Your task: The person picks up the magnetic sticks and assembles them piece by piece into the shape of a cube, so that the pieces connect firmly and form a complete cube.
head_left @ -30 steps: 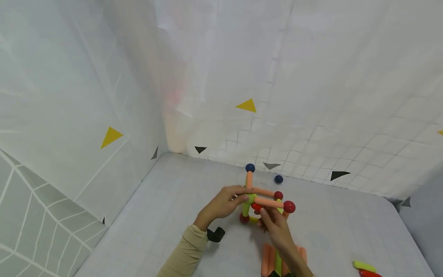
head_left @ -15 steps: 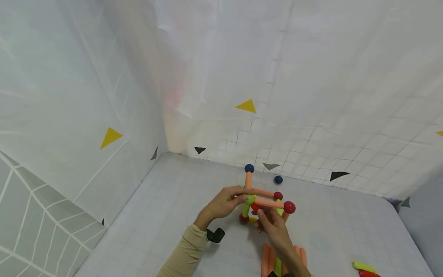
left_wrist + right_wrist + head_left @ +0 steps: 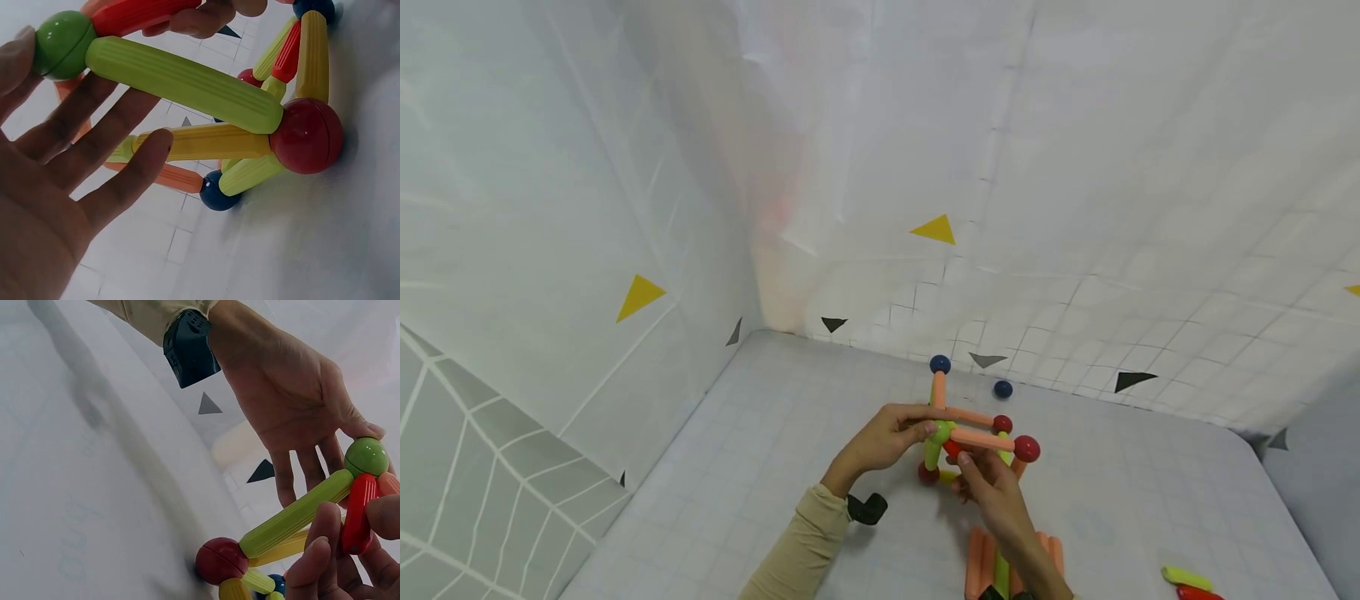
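Observation:
My left hand (image 3: 891,437) holds the green ball (image 3: 367,456) at an upper corner of a frame built from coloured rods and balls, its thumb on the ball. My right hand (image 3: 1000,500) pinches a short red rod (image 3: 357,515) between thumb and fingers. The rod's upper end meets the green ball and its other end points down. From the same ball, a lime rod (image 3: 187,84) slopes down to a red ball (image 3: 307,135) near the tabletop. An orange rod (image 3: 982,439) runs right to another red ball (image 3: 1027,448).
A loose dark blue ball (image 3: 1003,389) lies behind the frame. Several orange rods (image 3: 974,562) lie in a row at the front, partly behind the right forearm. A lime rod (image 3: 1186,577) and a red piece (image 3: 1198,593) lie front right. White sheeting (image 3: 1075,208) rises behind the table.
The right thumb and fingers have shifted slightly left along with the red rod, baring more of it. The left hand and the frame have hardly moved.

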The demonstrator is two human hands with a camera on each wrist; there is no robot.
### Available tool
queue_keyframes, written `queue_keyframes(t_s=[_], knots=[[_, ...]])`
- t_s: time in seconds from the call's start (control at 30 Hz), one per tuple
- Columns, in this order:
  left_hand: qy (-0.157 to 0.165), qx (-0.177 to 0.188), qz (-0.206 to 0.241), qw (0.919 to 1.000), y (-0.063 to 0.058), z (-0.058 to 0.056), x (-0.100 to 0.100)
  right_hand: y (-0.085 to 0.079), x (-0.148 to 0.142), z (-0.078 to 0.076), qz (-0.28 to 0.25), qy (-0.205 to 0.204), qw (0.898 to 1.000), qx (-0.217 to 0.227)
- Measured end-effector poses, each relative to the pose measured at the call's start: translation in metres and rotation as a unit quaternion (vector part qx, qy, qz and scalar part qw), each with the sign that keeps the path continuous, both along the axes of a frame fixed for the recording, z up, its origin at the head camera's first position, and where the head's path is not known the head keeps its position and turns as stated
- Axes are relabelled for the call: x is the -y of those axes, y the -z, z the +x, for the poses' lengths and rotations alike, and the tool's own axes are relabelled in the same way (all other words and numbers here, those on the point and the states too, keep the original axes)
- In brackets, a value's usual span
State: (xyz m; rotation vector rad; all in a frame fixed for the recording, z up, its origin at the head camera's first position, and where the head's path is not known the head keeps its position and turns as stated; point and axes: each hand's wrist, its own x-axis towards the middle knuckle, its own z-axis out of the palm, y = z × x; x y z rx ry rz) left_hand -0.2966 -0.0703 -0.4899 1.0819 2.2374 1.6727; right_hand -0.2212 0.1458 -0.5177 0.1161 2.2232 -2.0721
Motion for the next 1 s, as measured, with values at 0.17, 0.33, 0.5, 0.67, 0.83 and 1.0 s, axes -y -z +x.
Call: queue_keyframes(t_s=[0.17,0.33,0.5,0.67,0.83,1.0], knots=[[0.013,0.002,0.022,0.9997,0.001,-0.003,0.000,-0.001,0.001,-0.001,0.001,-0.001,1.000,-0.002],[0.019,-0.005,0.033,0.9993,0.003,-0.004,-0.001,-0.003,-0.005,0.004,0.059,-0.005,0.998,-0.010],[-0.001,0.003,0.016,0.9999,0.003,-0.002,0.002,-0.007,-0.017,0.020,0.217,0.008,0.976,-0.023],[-0.008,0.005,0.002,0.9999,0.001,-0.002,0.003,-0.008,-0.029,0.041,0.369,-0.005,0.929,0.014],[-0.005,0.017,-0.008,0.9998,-0.002,-0.002,0.001,0.003,-0.037,0.053,0.432,-0.051,0.896,0.086],[-0.009,-0.009,-0.012,0.9999,0.000,0.002,-0.004,0.011,-0.037,0.059,0.471,-0.052,0.877,0.086]])
